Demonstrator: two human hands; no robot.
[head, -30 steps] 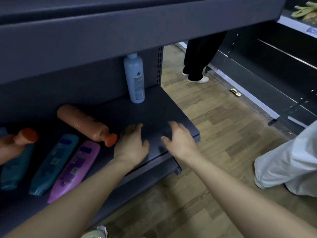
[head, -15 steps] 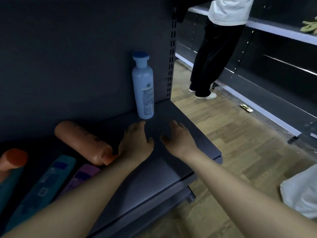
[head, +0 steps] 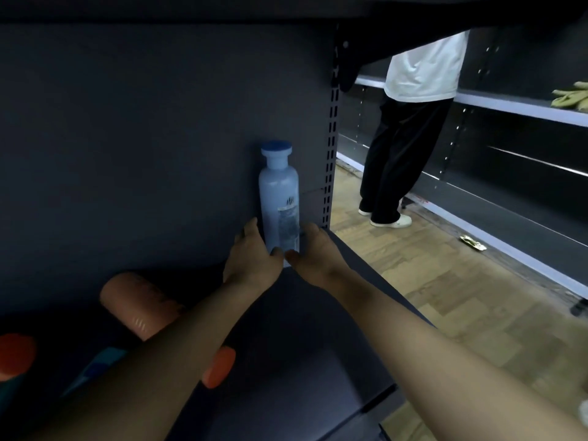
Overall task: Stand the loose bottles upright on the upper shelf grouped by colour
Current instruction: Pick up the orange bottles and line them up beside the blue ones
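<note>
A pale blue bottle (head: 279, 198) with a darker blue cap stands upright at the back right of the dark shelf (head: 302, 361), against the back panel. My left hand (head: 254, 262) lies along its left side with the thumb across the base. My right hand (head: 315, 256) cups the right side of the base, so the bottle sits between both hands. An orange bottle (head: 140, 303) lies on its side under my left forearm, its orange cap (head: 219, 367) pointing toward me. A teal bottle (head: 95, 367) and a second orange cap (head: 16, 354) show at the lower left, mostly hidden.
The upper shelf's underside runs across the top edge. A slotted upright (head: 332, 138) ends the unit on the right. A person (head: 420, 68) stands in the wooden-floored aisle by the facing shelves. Yellow-green items (head: 569, 97) lie there. A small wrapper (head: 473, 242) is on the floor.
Both hands have moved from the shelf's front part back to the blue bottle and closed in around its base. The view has dropped lower and nearer to the shelf.
</note>
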